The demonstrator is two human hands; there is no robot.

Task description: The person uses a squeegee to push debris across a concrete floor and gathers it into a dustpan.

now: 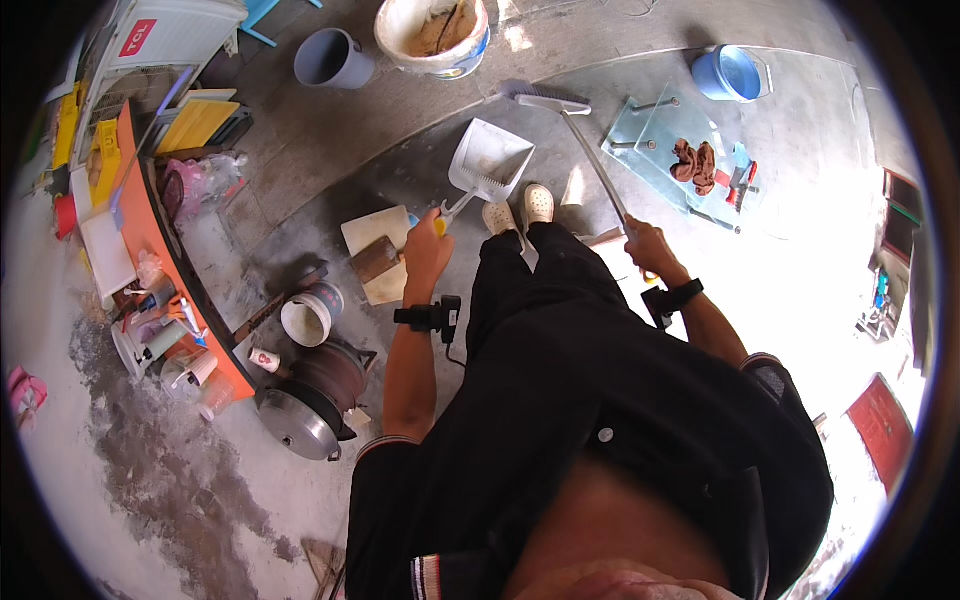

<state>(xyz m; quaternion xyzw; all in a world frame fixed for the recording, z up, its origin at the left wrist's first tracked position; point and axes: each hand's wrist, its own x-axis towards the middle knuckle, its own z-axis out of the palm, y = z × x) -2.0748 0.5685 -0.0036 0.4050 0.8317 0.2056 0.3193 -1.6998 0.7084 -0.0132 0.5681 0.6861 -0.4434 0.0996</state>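
My left hand [429,246] grips the yellow-ended handle of a white dustpan [491,161], whose pan lies ahead of my shoes, with a little dirt visible in it. In my right hand [654,246] is the long grey pole of a broom [596,154]. The broom's head [551,100] is beyond the dustpan to the right, its dark bristles turned away from me. A gap of floor separates the bristles from the pan. Cream clogs [538,202] on my feet stand just behind the dustpan.
A glass table [645,142] bearing brown cloths [694,166] stands right, near a blue bucket [726,73]. Ahead are a grey bin [334,60] and a dirty bucket [431,37]. Leftward lie a board [375,225], a white pail [311,315], a lidded pot [300,424] and a cluttered orange-topped table [172,255].
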